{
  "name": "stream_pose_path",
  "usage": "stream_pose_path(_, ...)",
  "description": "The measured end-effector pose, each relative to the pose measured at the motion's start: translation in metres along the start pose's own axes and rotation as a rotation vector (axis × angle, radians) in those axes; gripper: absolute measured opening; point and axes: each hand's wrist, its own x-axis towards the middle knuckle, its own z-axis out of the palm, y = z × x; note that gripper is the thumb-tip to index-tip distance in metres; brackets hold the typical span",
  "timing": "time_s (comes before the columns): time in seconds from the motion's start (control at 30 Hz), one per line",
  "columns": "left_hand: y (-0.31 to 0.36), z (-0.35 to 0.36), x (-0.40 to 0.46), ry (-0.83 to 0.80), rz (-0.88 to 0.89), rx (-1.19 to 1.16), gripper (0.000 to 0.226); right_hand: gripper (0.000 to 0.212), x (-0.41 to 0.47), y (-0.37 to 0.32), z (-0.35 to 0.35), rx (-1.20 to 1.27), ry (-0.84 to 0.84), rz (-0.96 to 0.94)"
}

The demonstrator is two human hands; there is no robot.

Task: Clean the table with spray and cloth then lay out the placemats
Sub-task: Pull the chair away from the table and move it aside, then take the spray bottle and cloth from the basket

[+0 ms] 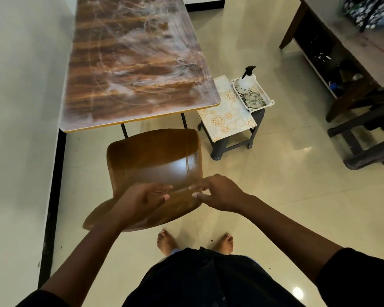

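Note:
A long wood-grain table (133, 63) with white smears stands against the left wall. To its right, a dark stool carries patterned placemats (227, 109) and a white basket (267, 100). In the basket stand a spray bottle (247, 79) with a black pump and a checked cloth (252, 99). My left hand (142, 199) and my right hand (217, 192) hover with loosely spread fingers over the top edge of a brown chair back (155, 158). Neither hand holds anything.
The brown chair stands between me and the table's near end. A dark wooden bench or frame (368, 129) and a wooden unit (333, 54) are at the right. The floor is glossy pale tile; my bare feet (195, 241) are behind the chair.

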Motion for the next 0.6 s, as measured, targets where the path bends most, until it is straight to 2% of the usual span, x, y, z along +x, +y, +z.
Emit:
stream_pose_path(0.1, 0.034, 0.021, 0.018, 0.031, 0.002, -0.095, 0.024, 0.029, -0.014, 0.026, -0.021, 0.148, 0.062, 0.066)
stream_pose_path(0.17, 0.059, 0.035, 0.030, 0.052, 0.003, -0.148, 0.025, 0.026, -0.024, 0.044, -0.035, 0.243, 0.119, 0.095)
stream_pose_path(0.3, 0.110, 0.066, 0.057, 0.038, 0.007, -0.189, 0.046, 0.022, -0.051, 0.084, -0.063, 0.324, 0.212, 0.162)
stream_pose_path(0.5, 0.166, 0.111, 0.098, 0.013, 0.015, -0.275, 0.022, 0.019, -0.095, 0.143, -0.101, 0.431, 0.357, 0.228)
stream_pose_path(0.6, 0.193, 0.123, 0.121, -0.012, 0.067, -0.310, 0.026, 0.018, -0.111, 0.165, -0.118, 0.453, 0.434, 0.257)
